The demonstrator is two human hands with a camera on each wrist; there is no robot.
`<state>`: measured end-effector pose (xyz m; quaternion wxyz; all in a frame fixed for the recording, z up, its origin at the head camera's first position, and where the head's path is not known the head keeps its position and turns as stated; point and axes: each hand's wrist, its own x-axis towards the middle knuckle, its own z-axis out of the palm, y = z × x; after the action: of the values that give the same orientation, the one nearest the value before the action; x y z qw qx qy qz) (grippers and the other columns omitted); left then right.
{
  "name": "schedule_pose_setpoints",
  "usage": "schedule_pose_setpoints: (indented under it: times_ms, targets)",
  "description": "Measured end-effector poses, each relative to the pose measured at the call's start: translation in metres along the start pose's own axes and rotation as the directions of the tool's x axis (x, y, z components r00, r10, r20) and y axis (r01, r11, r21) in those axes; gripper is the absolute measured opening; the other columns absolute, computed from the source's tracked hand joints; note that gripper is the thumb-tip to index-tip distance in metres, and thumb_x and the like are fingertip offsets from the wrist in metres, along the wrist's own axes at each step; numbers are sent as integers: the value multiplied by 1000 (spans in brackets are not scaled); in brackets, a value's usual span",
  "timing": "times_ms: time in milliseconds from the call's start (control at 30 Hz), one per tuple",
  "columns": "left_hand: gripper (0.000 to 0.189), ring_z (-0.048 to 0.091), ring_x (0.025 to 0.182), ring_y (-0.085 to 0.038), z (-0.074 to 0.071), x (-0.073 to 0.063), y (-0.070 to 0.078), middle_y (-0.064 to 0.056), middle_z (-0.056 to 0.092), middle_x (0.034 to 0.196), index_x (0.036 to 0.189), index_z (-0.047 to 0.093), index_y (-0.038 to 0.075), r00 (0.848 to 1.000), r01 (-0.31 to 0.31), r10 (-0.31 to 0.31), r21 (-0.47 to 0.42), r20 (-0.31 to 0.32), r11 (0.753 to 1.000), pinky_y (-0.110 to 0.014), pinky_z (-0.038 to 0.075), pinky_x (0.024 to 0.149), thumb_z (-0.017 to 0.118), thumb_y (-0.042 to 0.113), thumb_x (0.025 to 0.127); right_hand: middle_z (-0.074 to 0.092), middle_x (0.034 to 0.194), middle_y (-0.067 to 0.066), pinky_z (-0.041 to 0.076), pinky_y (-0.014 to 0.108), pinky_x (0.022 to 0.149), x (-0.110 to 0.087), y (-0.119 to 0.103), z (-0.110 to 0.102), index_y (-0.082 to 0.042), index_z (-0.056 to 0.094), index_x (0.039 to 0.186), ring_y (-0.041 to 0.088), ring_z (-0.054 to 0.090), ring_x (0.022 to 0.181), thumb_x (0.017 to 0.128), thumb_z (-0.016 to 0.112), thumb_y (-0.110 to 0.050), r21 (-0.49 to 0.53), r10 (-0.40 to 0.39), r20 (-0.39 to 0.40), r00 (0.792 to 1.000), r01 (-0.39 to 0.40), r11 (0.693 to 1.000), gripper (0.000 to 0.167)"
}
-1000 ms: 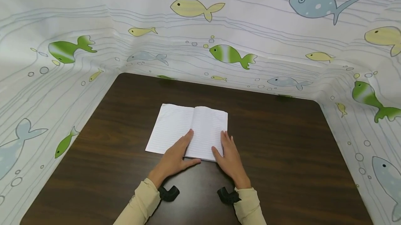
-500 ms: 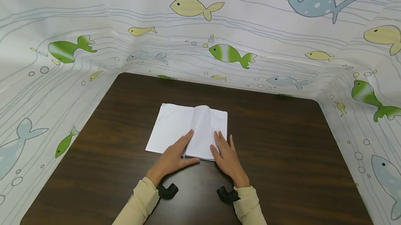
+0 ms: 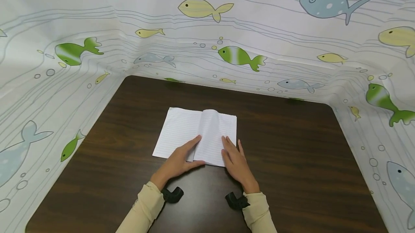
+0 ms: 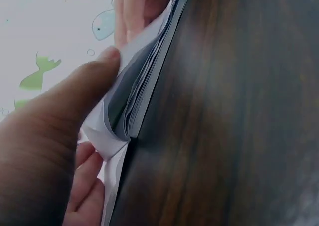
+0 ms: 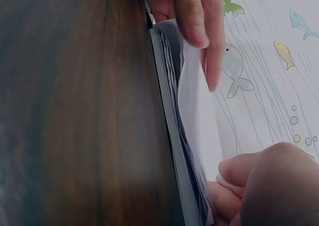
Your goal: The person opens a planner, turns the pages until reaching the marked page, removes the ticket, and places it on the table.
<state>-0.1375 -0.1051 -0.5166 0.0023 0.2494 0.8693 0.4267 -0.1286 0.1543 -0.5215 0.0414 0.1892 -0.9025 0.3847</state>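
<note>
The notebook (image 3: pixel 179 129) lay open on the table (image 3: pixel 291 153), roughly mid-table & toward the near side, its lined pgs in view; one raised page (image 3: pixel 209 126) arched up just right of the fold (a soft hump, not a crease). The left hand (image 3: pixel 176 159) had its fingers straight out over the fold area, thumb spread wide along the near edge; the right hand (image 3: pixel 236 161) lay on the right-hand side w/ fingers extended, little finger apart from the rest, touching the paper by its right edge. Couldn't tell how hard either one pressed. The wrist cams gave what the head cam didn't, i.e. the notebook's near edge side-on: a gap under the raised page, a stack of wavy sheets below that, then a thicker grey bottom layer (image 5: pixel 169 116) against the wood. Head cam alone showed the whole layout, incl. pale yellow sleeves (image 3: pixel 142 204) & a black wrist mount (image 3: pixel 172 195) at each cuff. Tabletop was dark brown w/ wood grain, rounded far corners & a dull shine btwn the forearms. White sheeting (image 3: pixel 279 38) stood around its back & sides, printed w/ wavy lines, bubbles & green, yellow & blue fish.
</note>
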Motion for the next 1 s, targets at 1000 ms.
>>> schedule_pose_setpoints:
  times_ms: [1000]
  targets:
    - [75, 25, 151, -48, 16, 7, 13, -31, 27, 162, 147, 51, -4, 719, 66, 192, 340, -668, 938, -68, 11, 121, 68, -21, 75, 23, 169, 16, 16, 59, 124, -2, -2, -1, 2, 22, 163, 38, 19, 156, 105, 57, -18, 99, 126, -48, 991, -121, 988, 70]
